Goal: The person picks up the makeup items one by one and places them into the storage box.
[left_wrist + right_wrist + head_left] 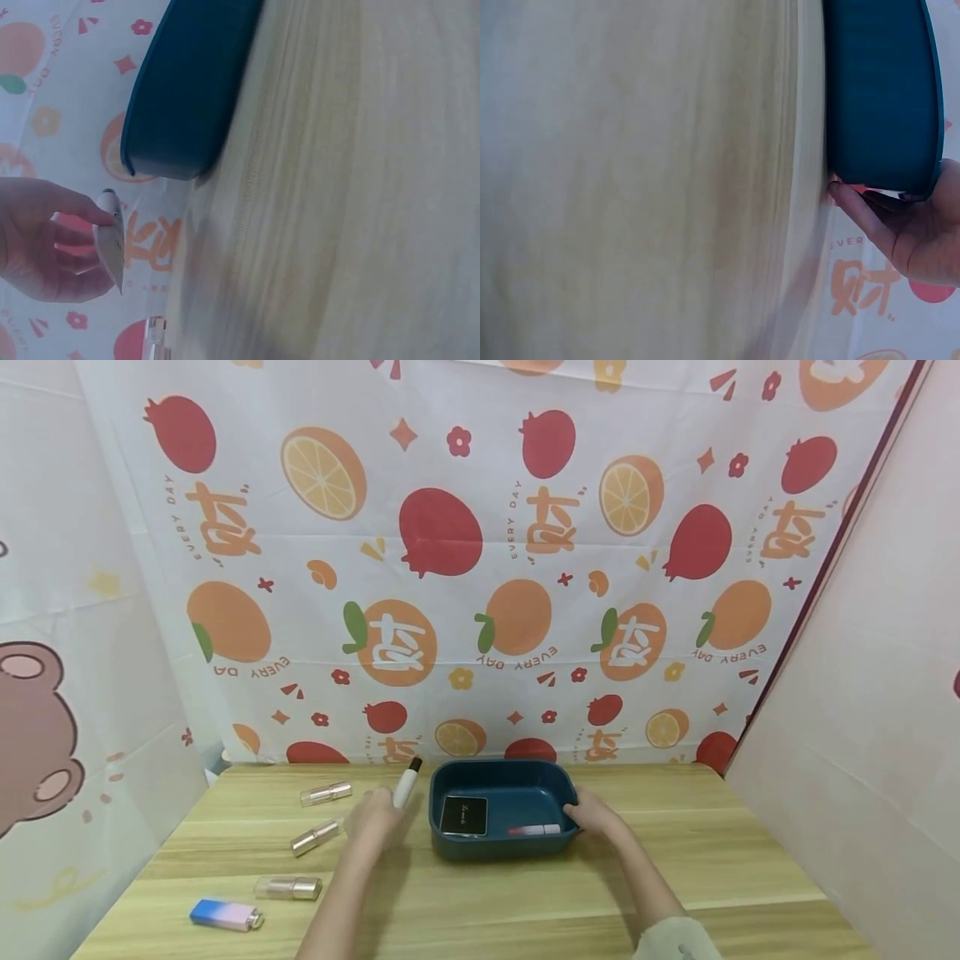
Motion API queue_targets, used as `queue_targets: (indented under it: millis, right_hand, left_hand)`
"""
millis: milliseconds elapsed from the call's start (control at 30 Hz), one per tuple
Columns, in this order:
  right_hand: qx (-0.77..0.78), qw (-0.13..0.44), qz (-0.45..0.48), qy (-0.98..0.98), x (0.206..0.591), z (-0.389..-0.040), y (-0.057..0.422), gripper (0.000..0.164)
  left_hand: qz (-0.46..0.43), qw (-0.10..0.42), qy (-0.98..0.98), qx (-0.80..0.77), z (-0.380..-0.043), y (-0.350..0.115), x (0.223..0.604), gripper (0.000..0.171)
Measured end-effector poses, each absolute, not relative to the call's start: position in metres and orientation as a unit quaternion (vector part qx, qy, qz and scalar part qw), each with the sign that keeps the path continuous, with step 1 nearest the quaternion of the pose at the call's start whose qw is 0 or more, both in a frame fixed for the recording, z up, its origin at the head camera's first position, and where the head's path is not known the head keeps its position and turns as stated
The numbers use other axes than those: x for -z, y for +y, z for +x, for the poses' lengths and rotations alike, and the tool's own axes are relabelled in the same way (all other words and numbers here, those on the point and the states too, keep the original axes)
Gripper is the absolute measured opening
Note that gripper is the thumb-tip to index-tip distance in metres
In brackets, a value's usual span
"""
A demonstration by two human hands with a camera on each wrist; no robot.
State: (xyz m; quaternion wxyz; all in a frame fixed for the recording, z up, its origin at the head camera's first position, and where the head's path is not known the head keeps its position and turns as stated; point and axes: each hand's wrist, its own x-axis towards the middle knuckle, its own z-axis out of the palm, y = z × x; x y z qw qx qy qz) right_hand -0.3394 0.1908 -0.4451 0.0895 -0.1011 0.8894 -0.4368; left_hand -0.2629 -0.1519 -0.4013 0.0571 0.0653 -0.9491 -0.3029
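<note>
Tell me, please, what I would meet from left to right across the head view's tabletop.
Blue-and-pink lipstick → farthest clear-capped lipstick → left hand → white squeeze tube → dark teal box holding black square case, then pink-and-white cosmetic tube → right hand

This looks like a small indoor booth, screened off with hanging sheets around a wood-grain desk [712,877]. Across the back, a creased white sheet [480,410] printed with oranges, red fruit, Chinese characters and "EVERY DAY" reaches down to the desk's far edge. At the left of the frame hangs a pale sheet [75,577] with a brown cartoon bear [33,735]; at the right, a whitish panel [862,760] meets the back along a dark red strip [817,564]. Lipstick tubes [326,793] at lower left give it a dressing-table touch, but whether a home or a studio surrounds it cannot be told.
</note>
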Motion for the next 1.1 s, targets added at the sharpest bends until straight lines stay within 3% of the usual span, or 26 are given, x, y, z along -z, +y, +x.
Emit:
queue_targets:
  millis: [367,1100]
  right_hand:
    - [0.428,0.083,-0.080,0.896,0.450,-0.340,0.187,0.043]
    - [0.414,0.089,-0.074,0.903,0.449,-0.343,0.186,0.042]
  left_hand:
    - [0.036,0.059,-0.957,0.280,-0.265,-0.150,0.394,0.029]
    - [0.002,0.078,-0.968,0.238,-0.270,-0.137,0.387,0.029]
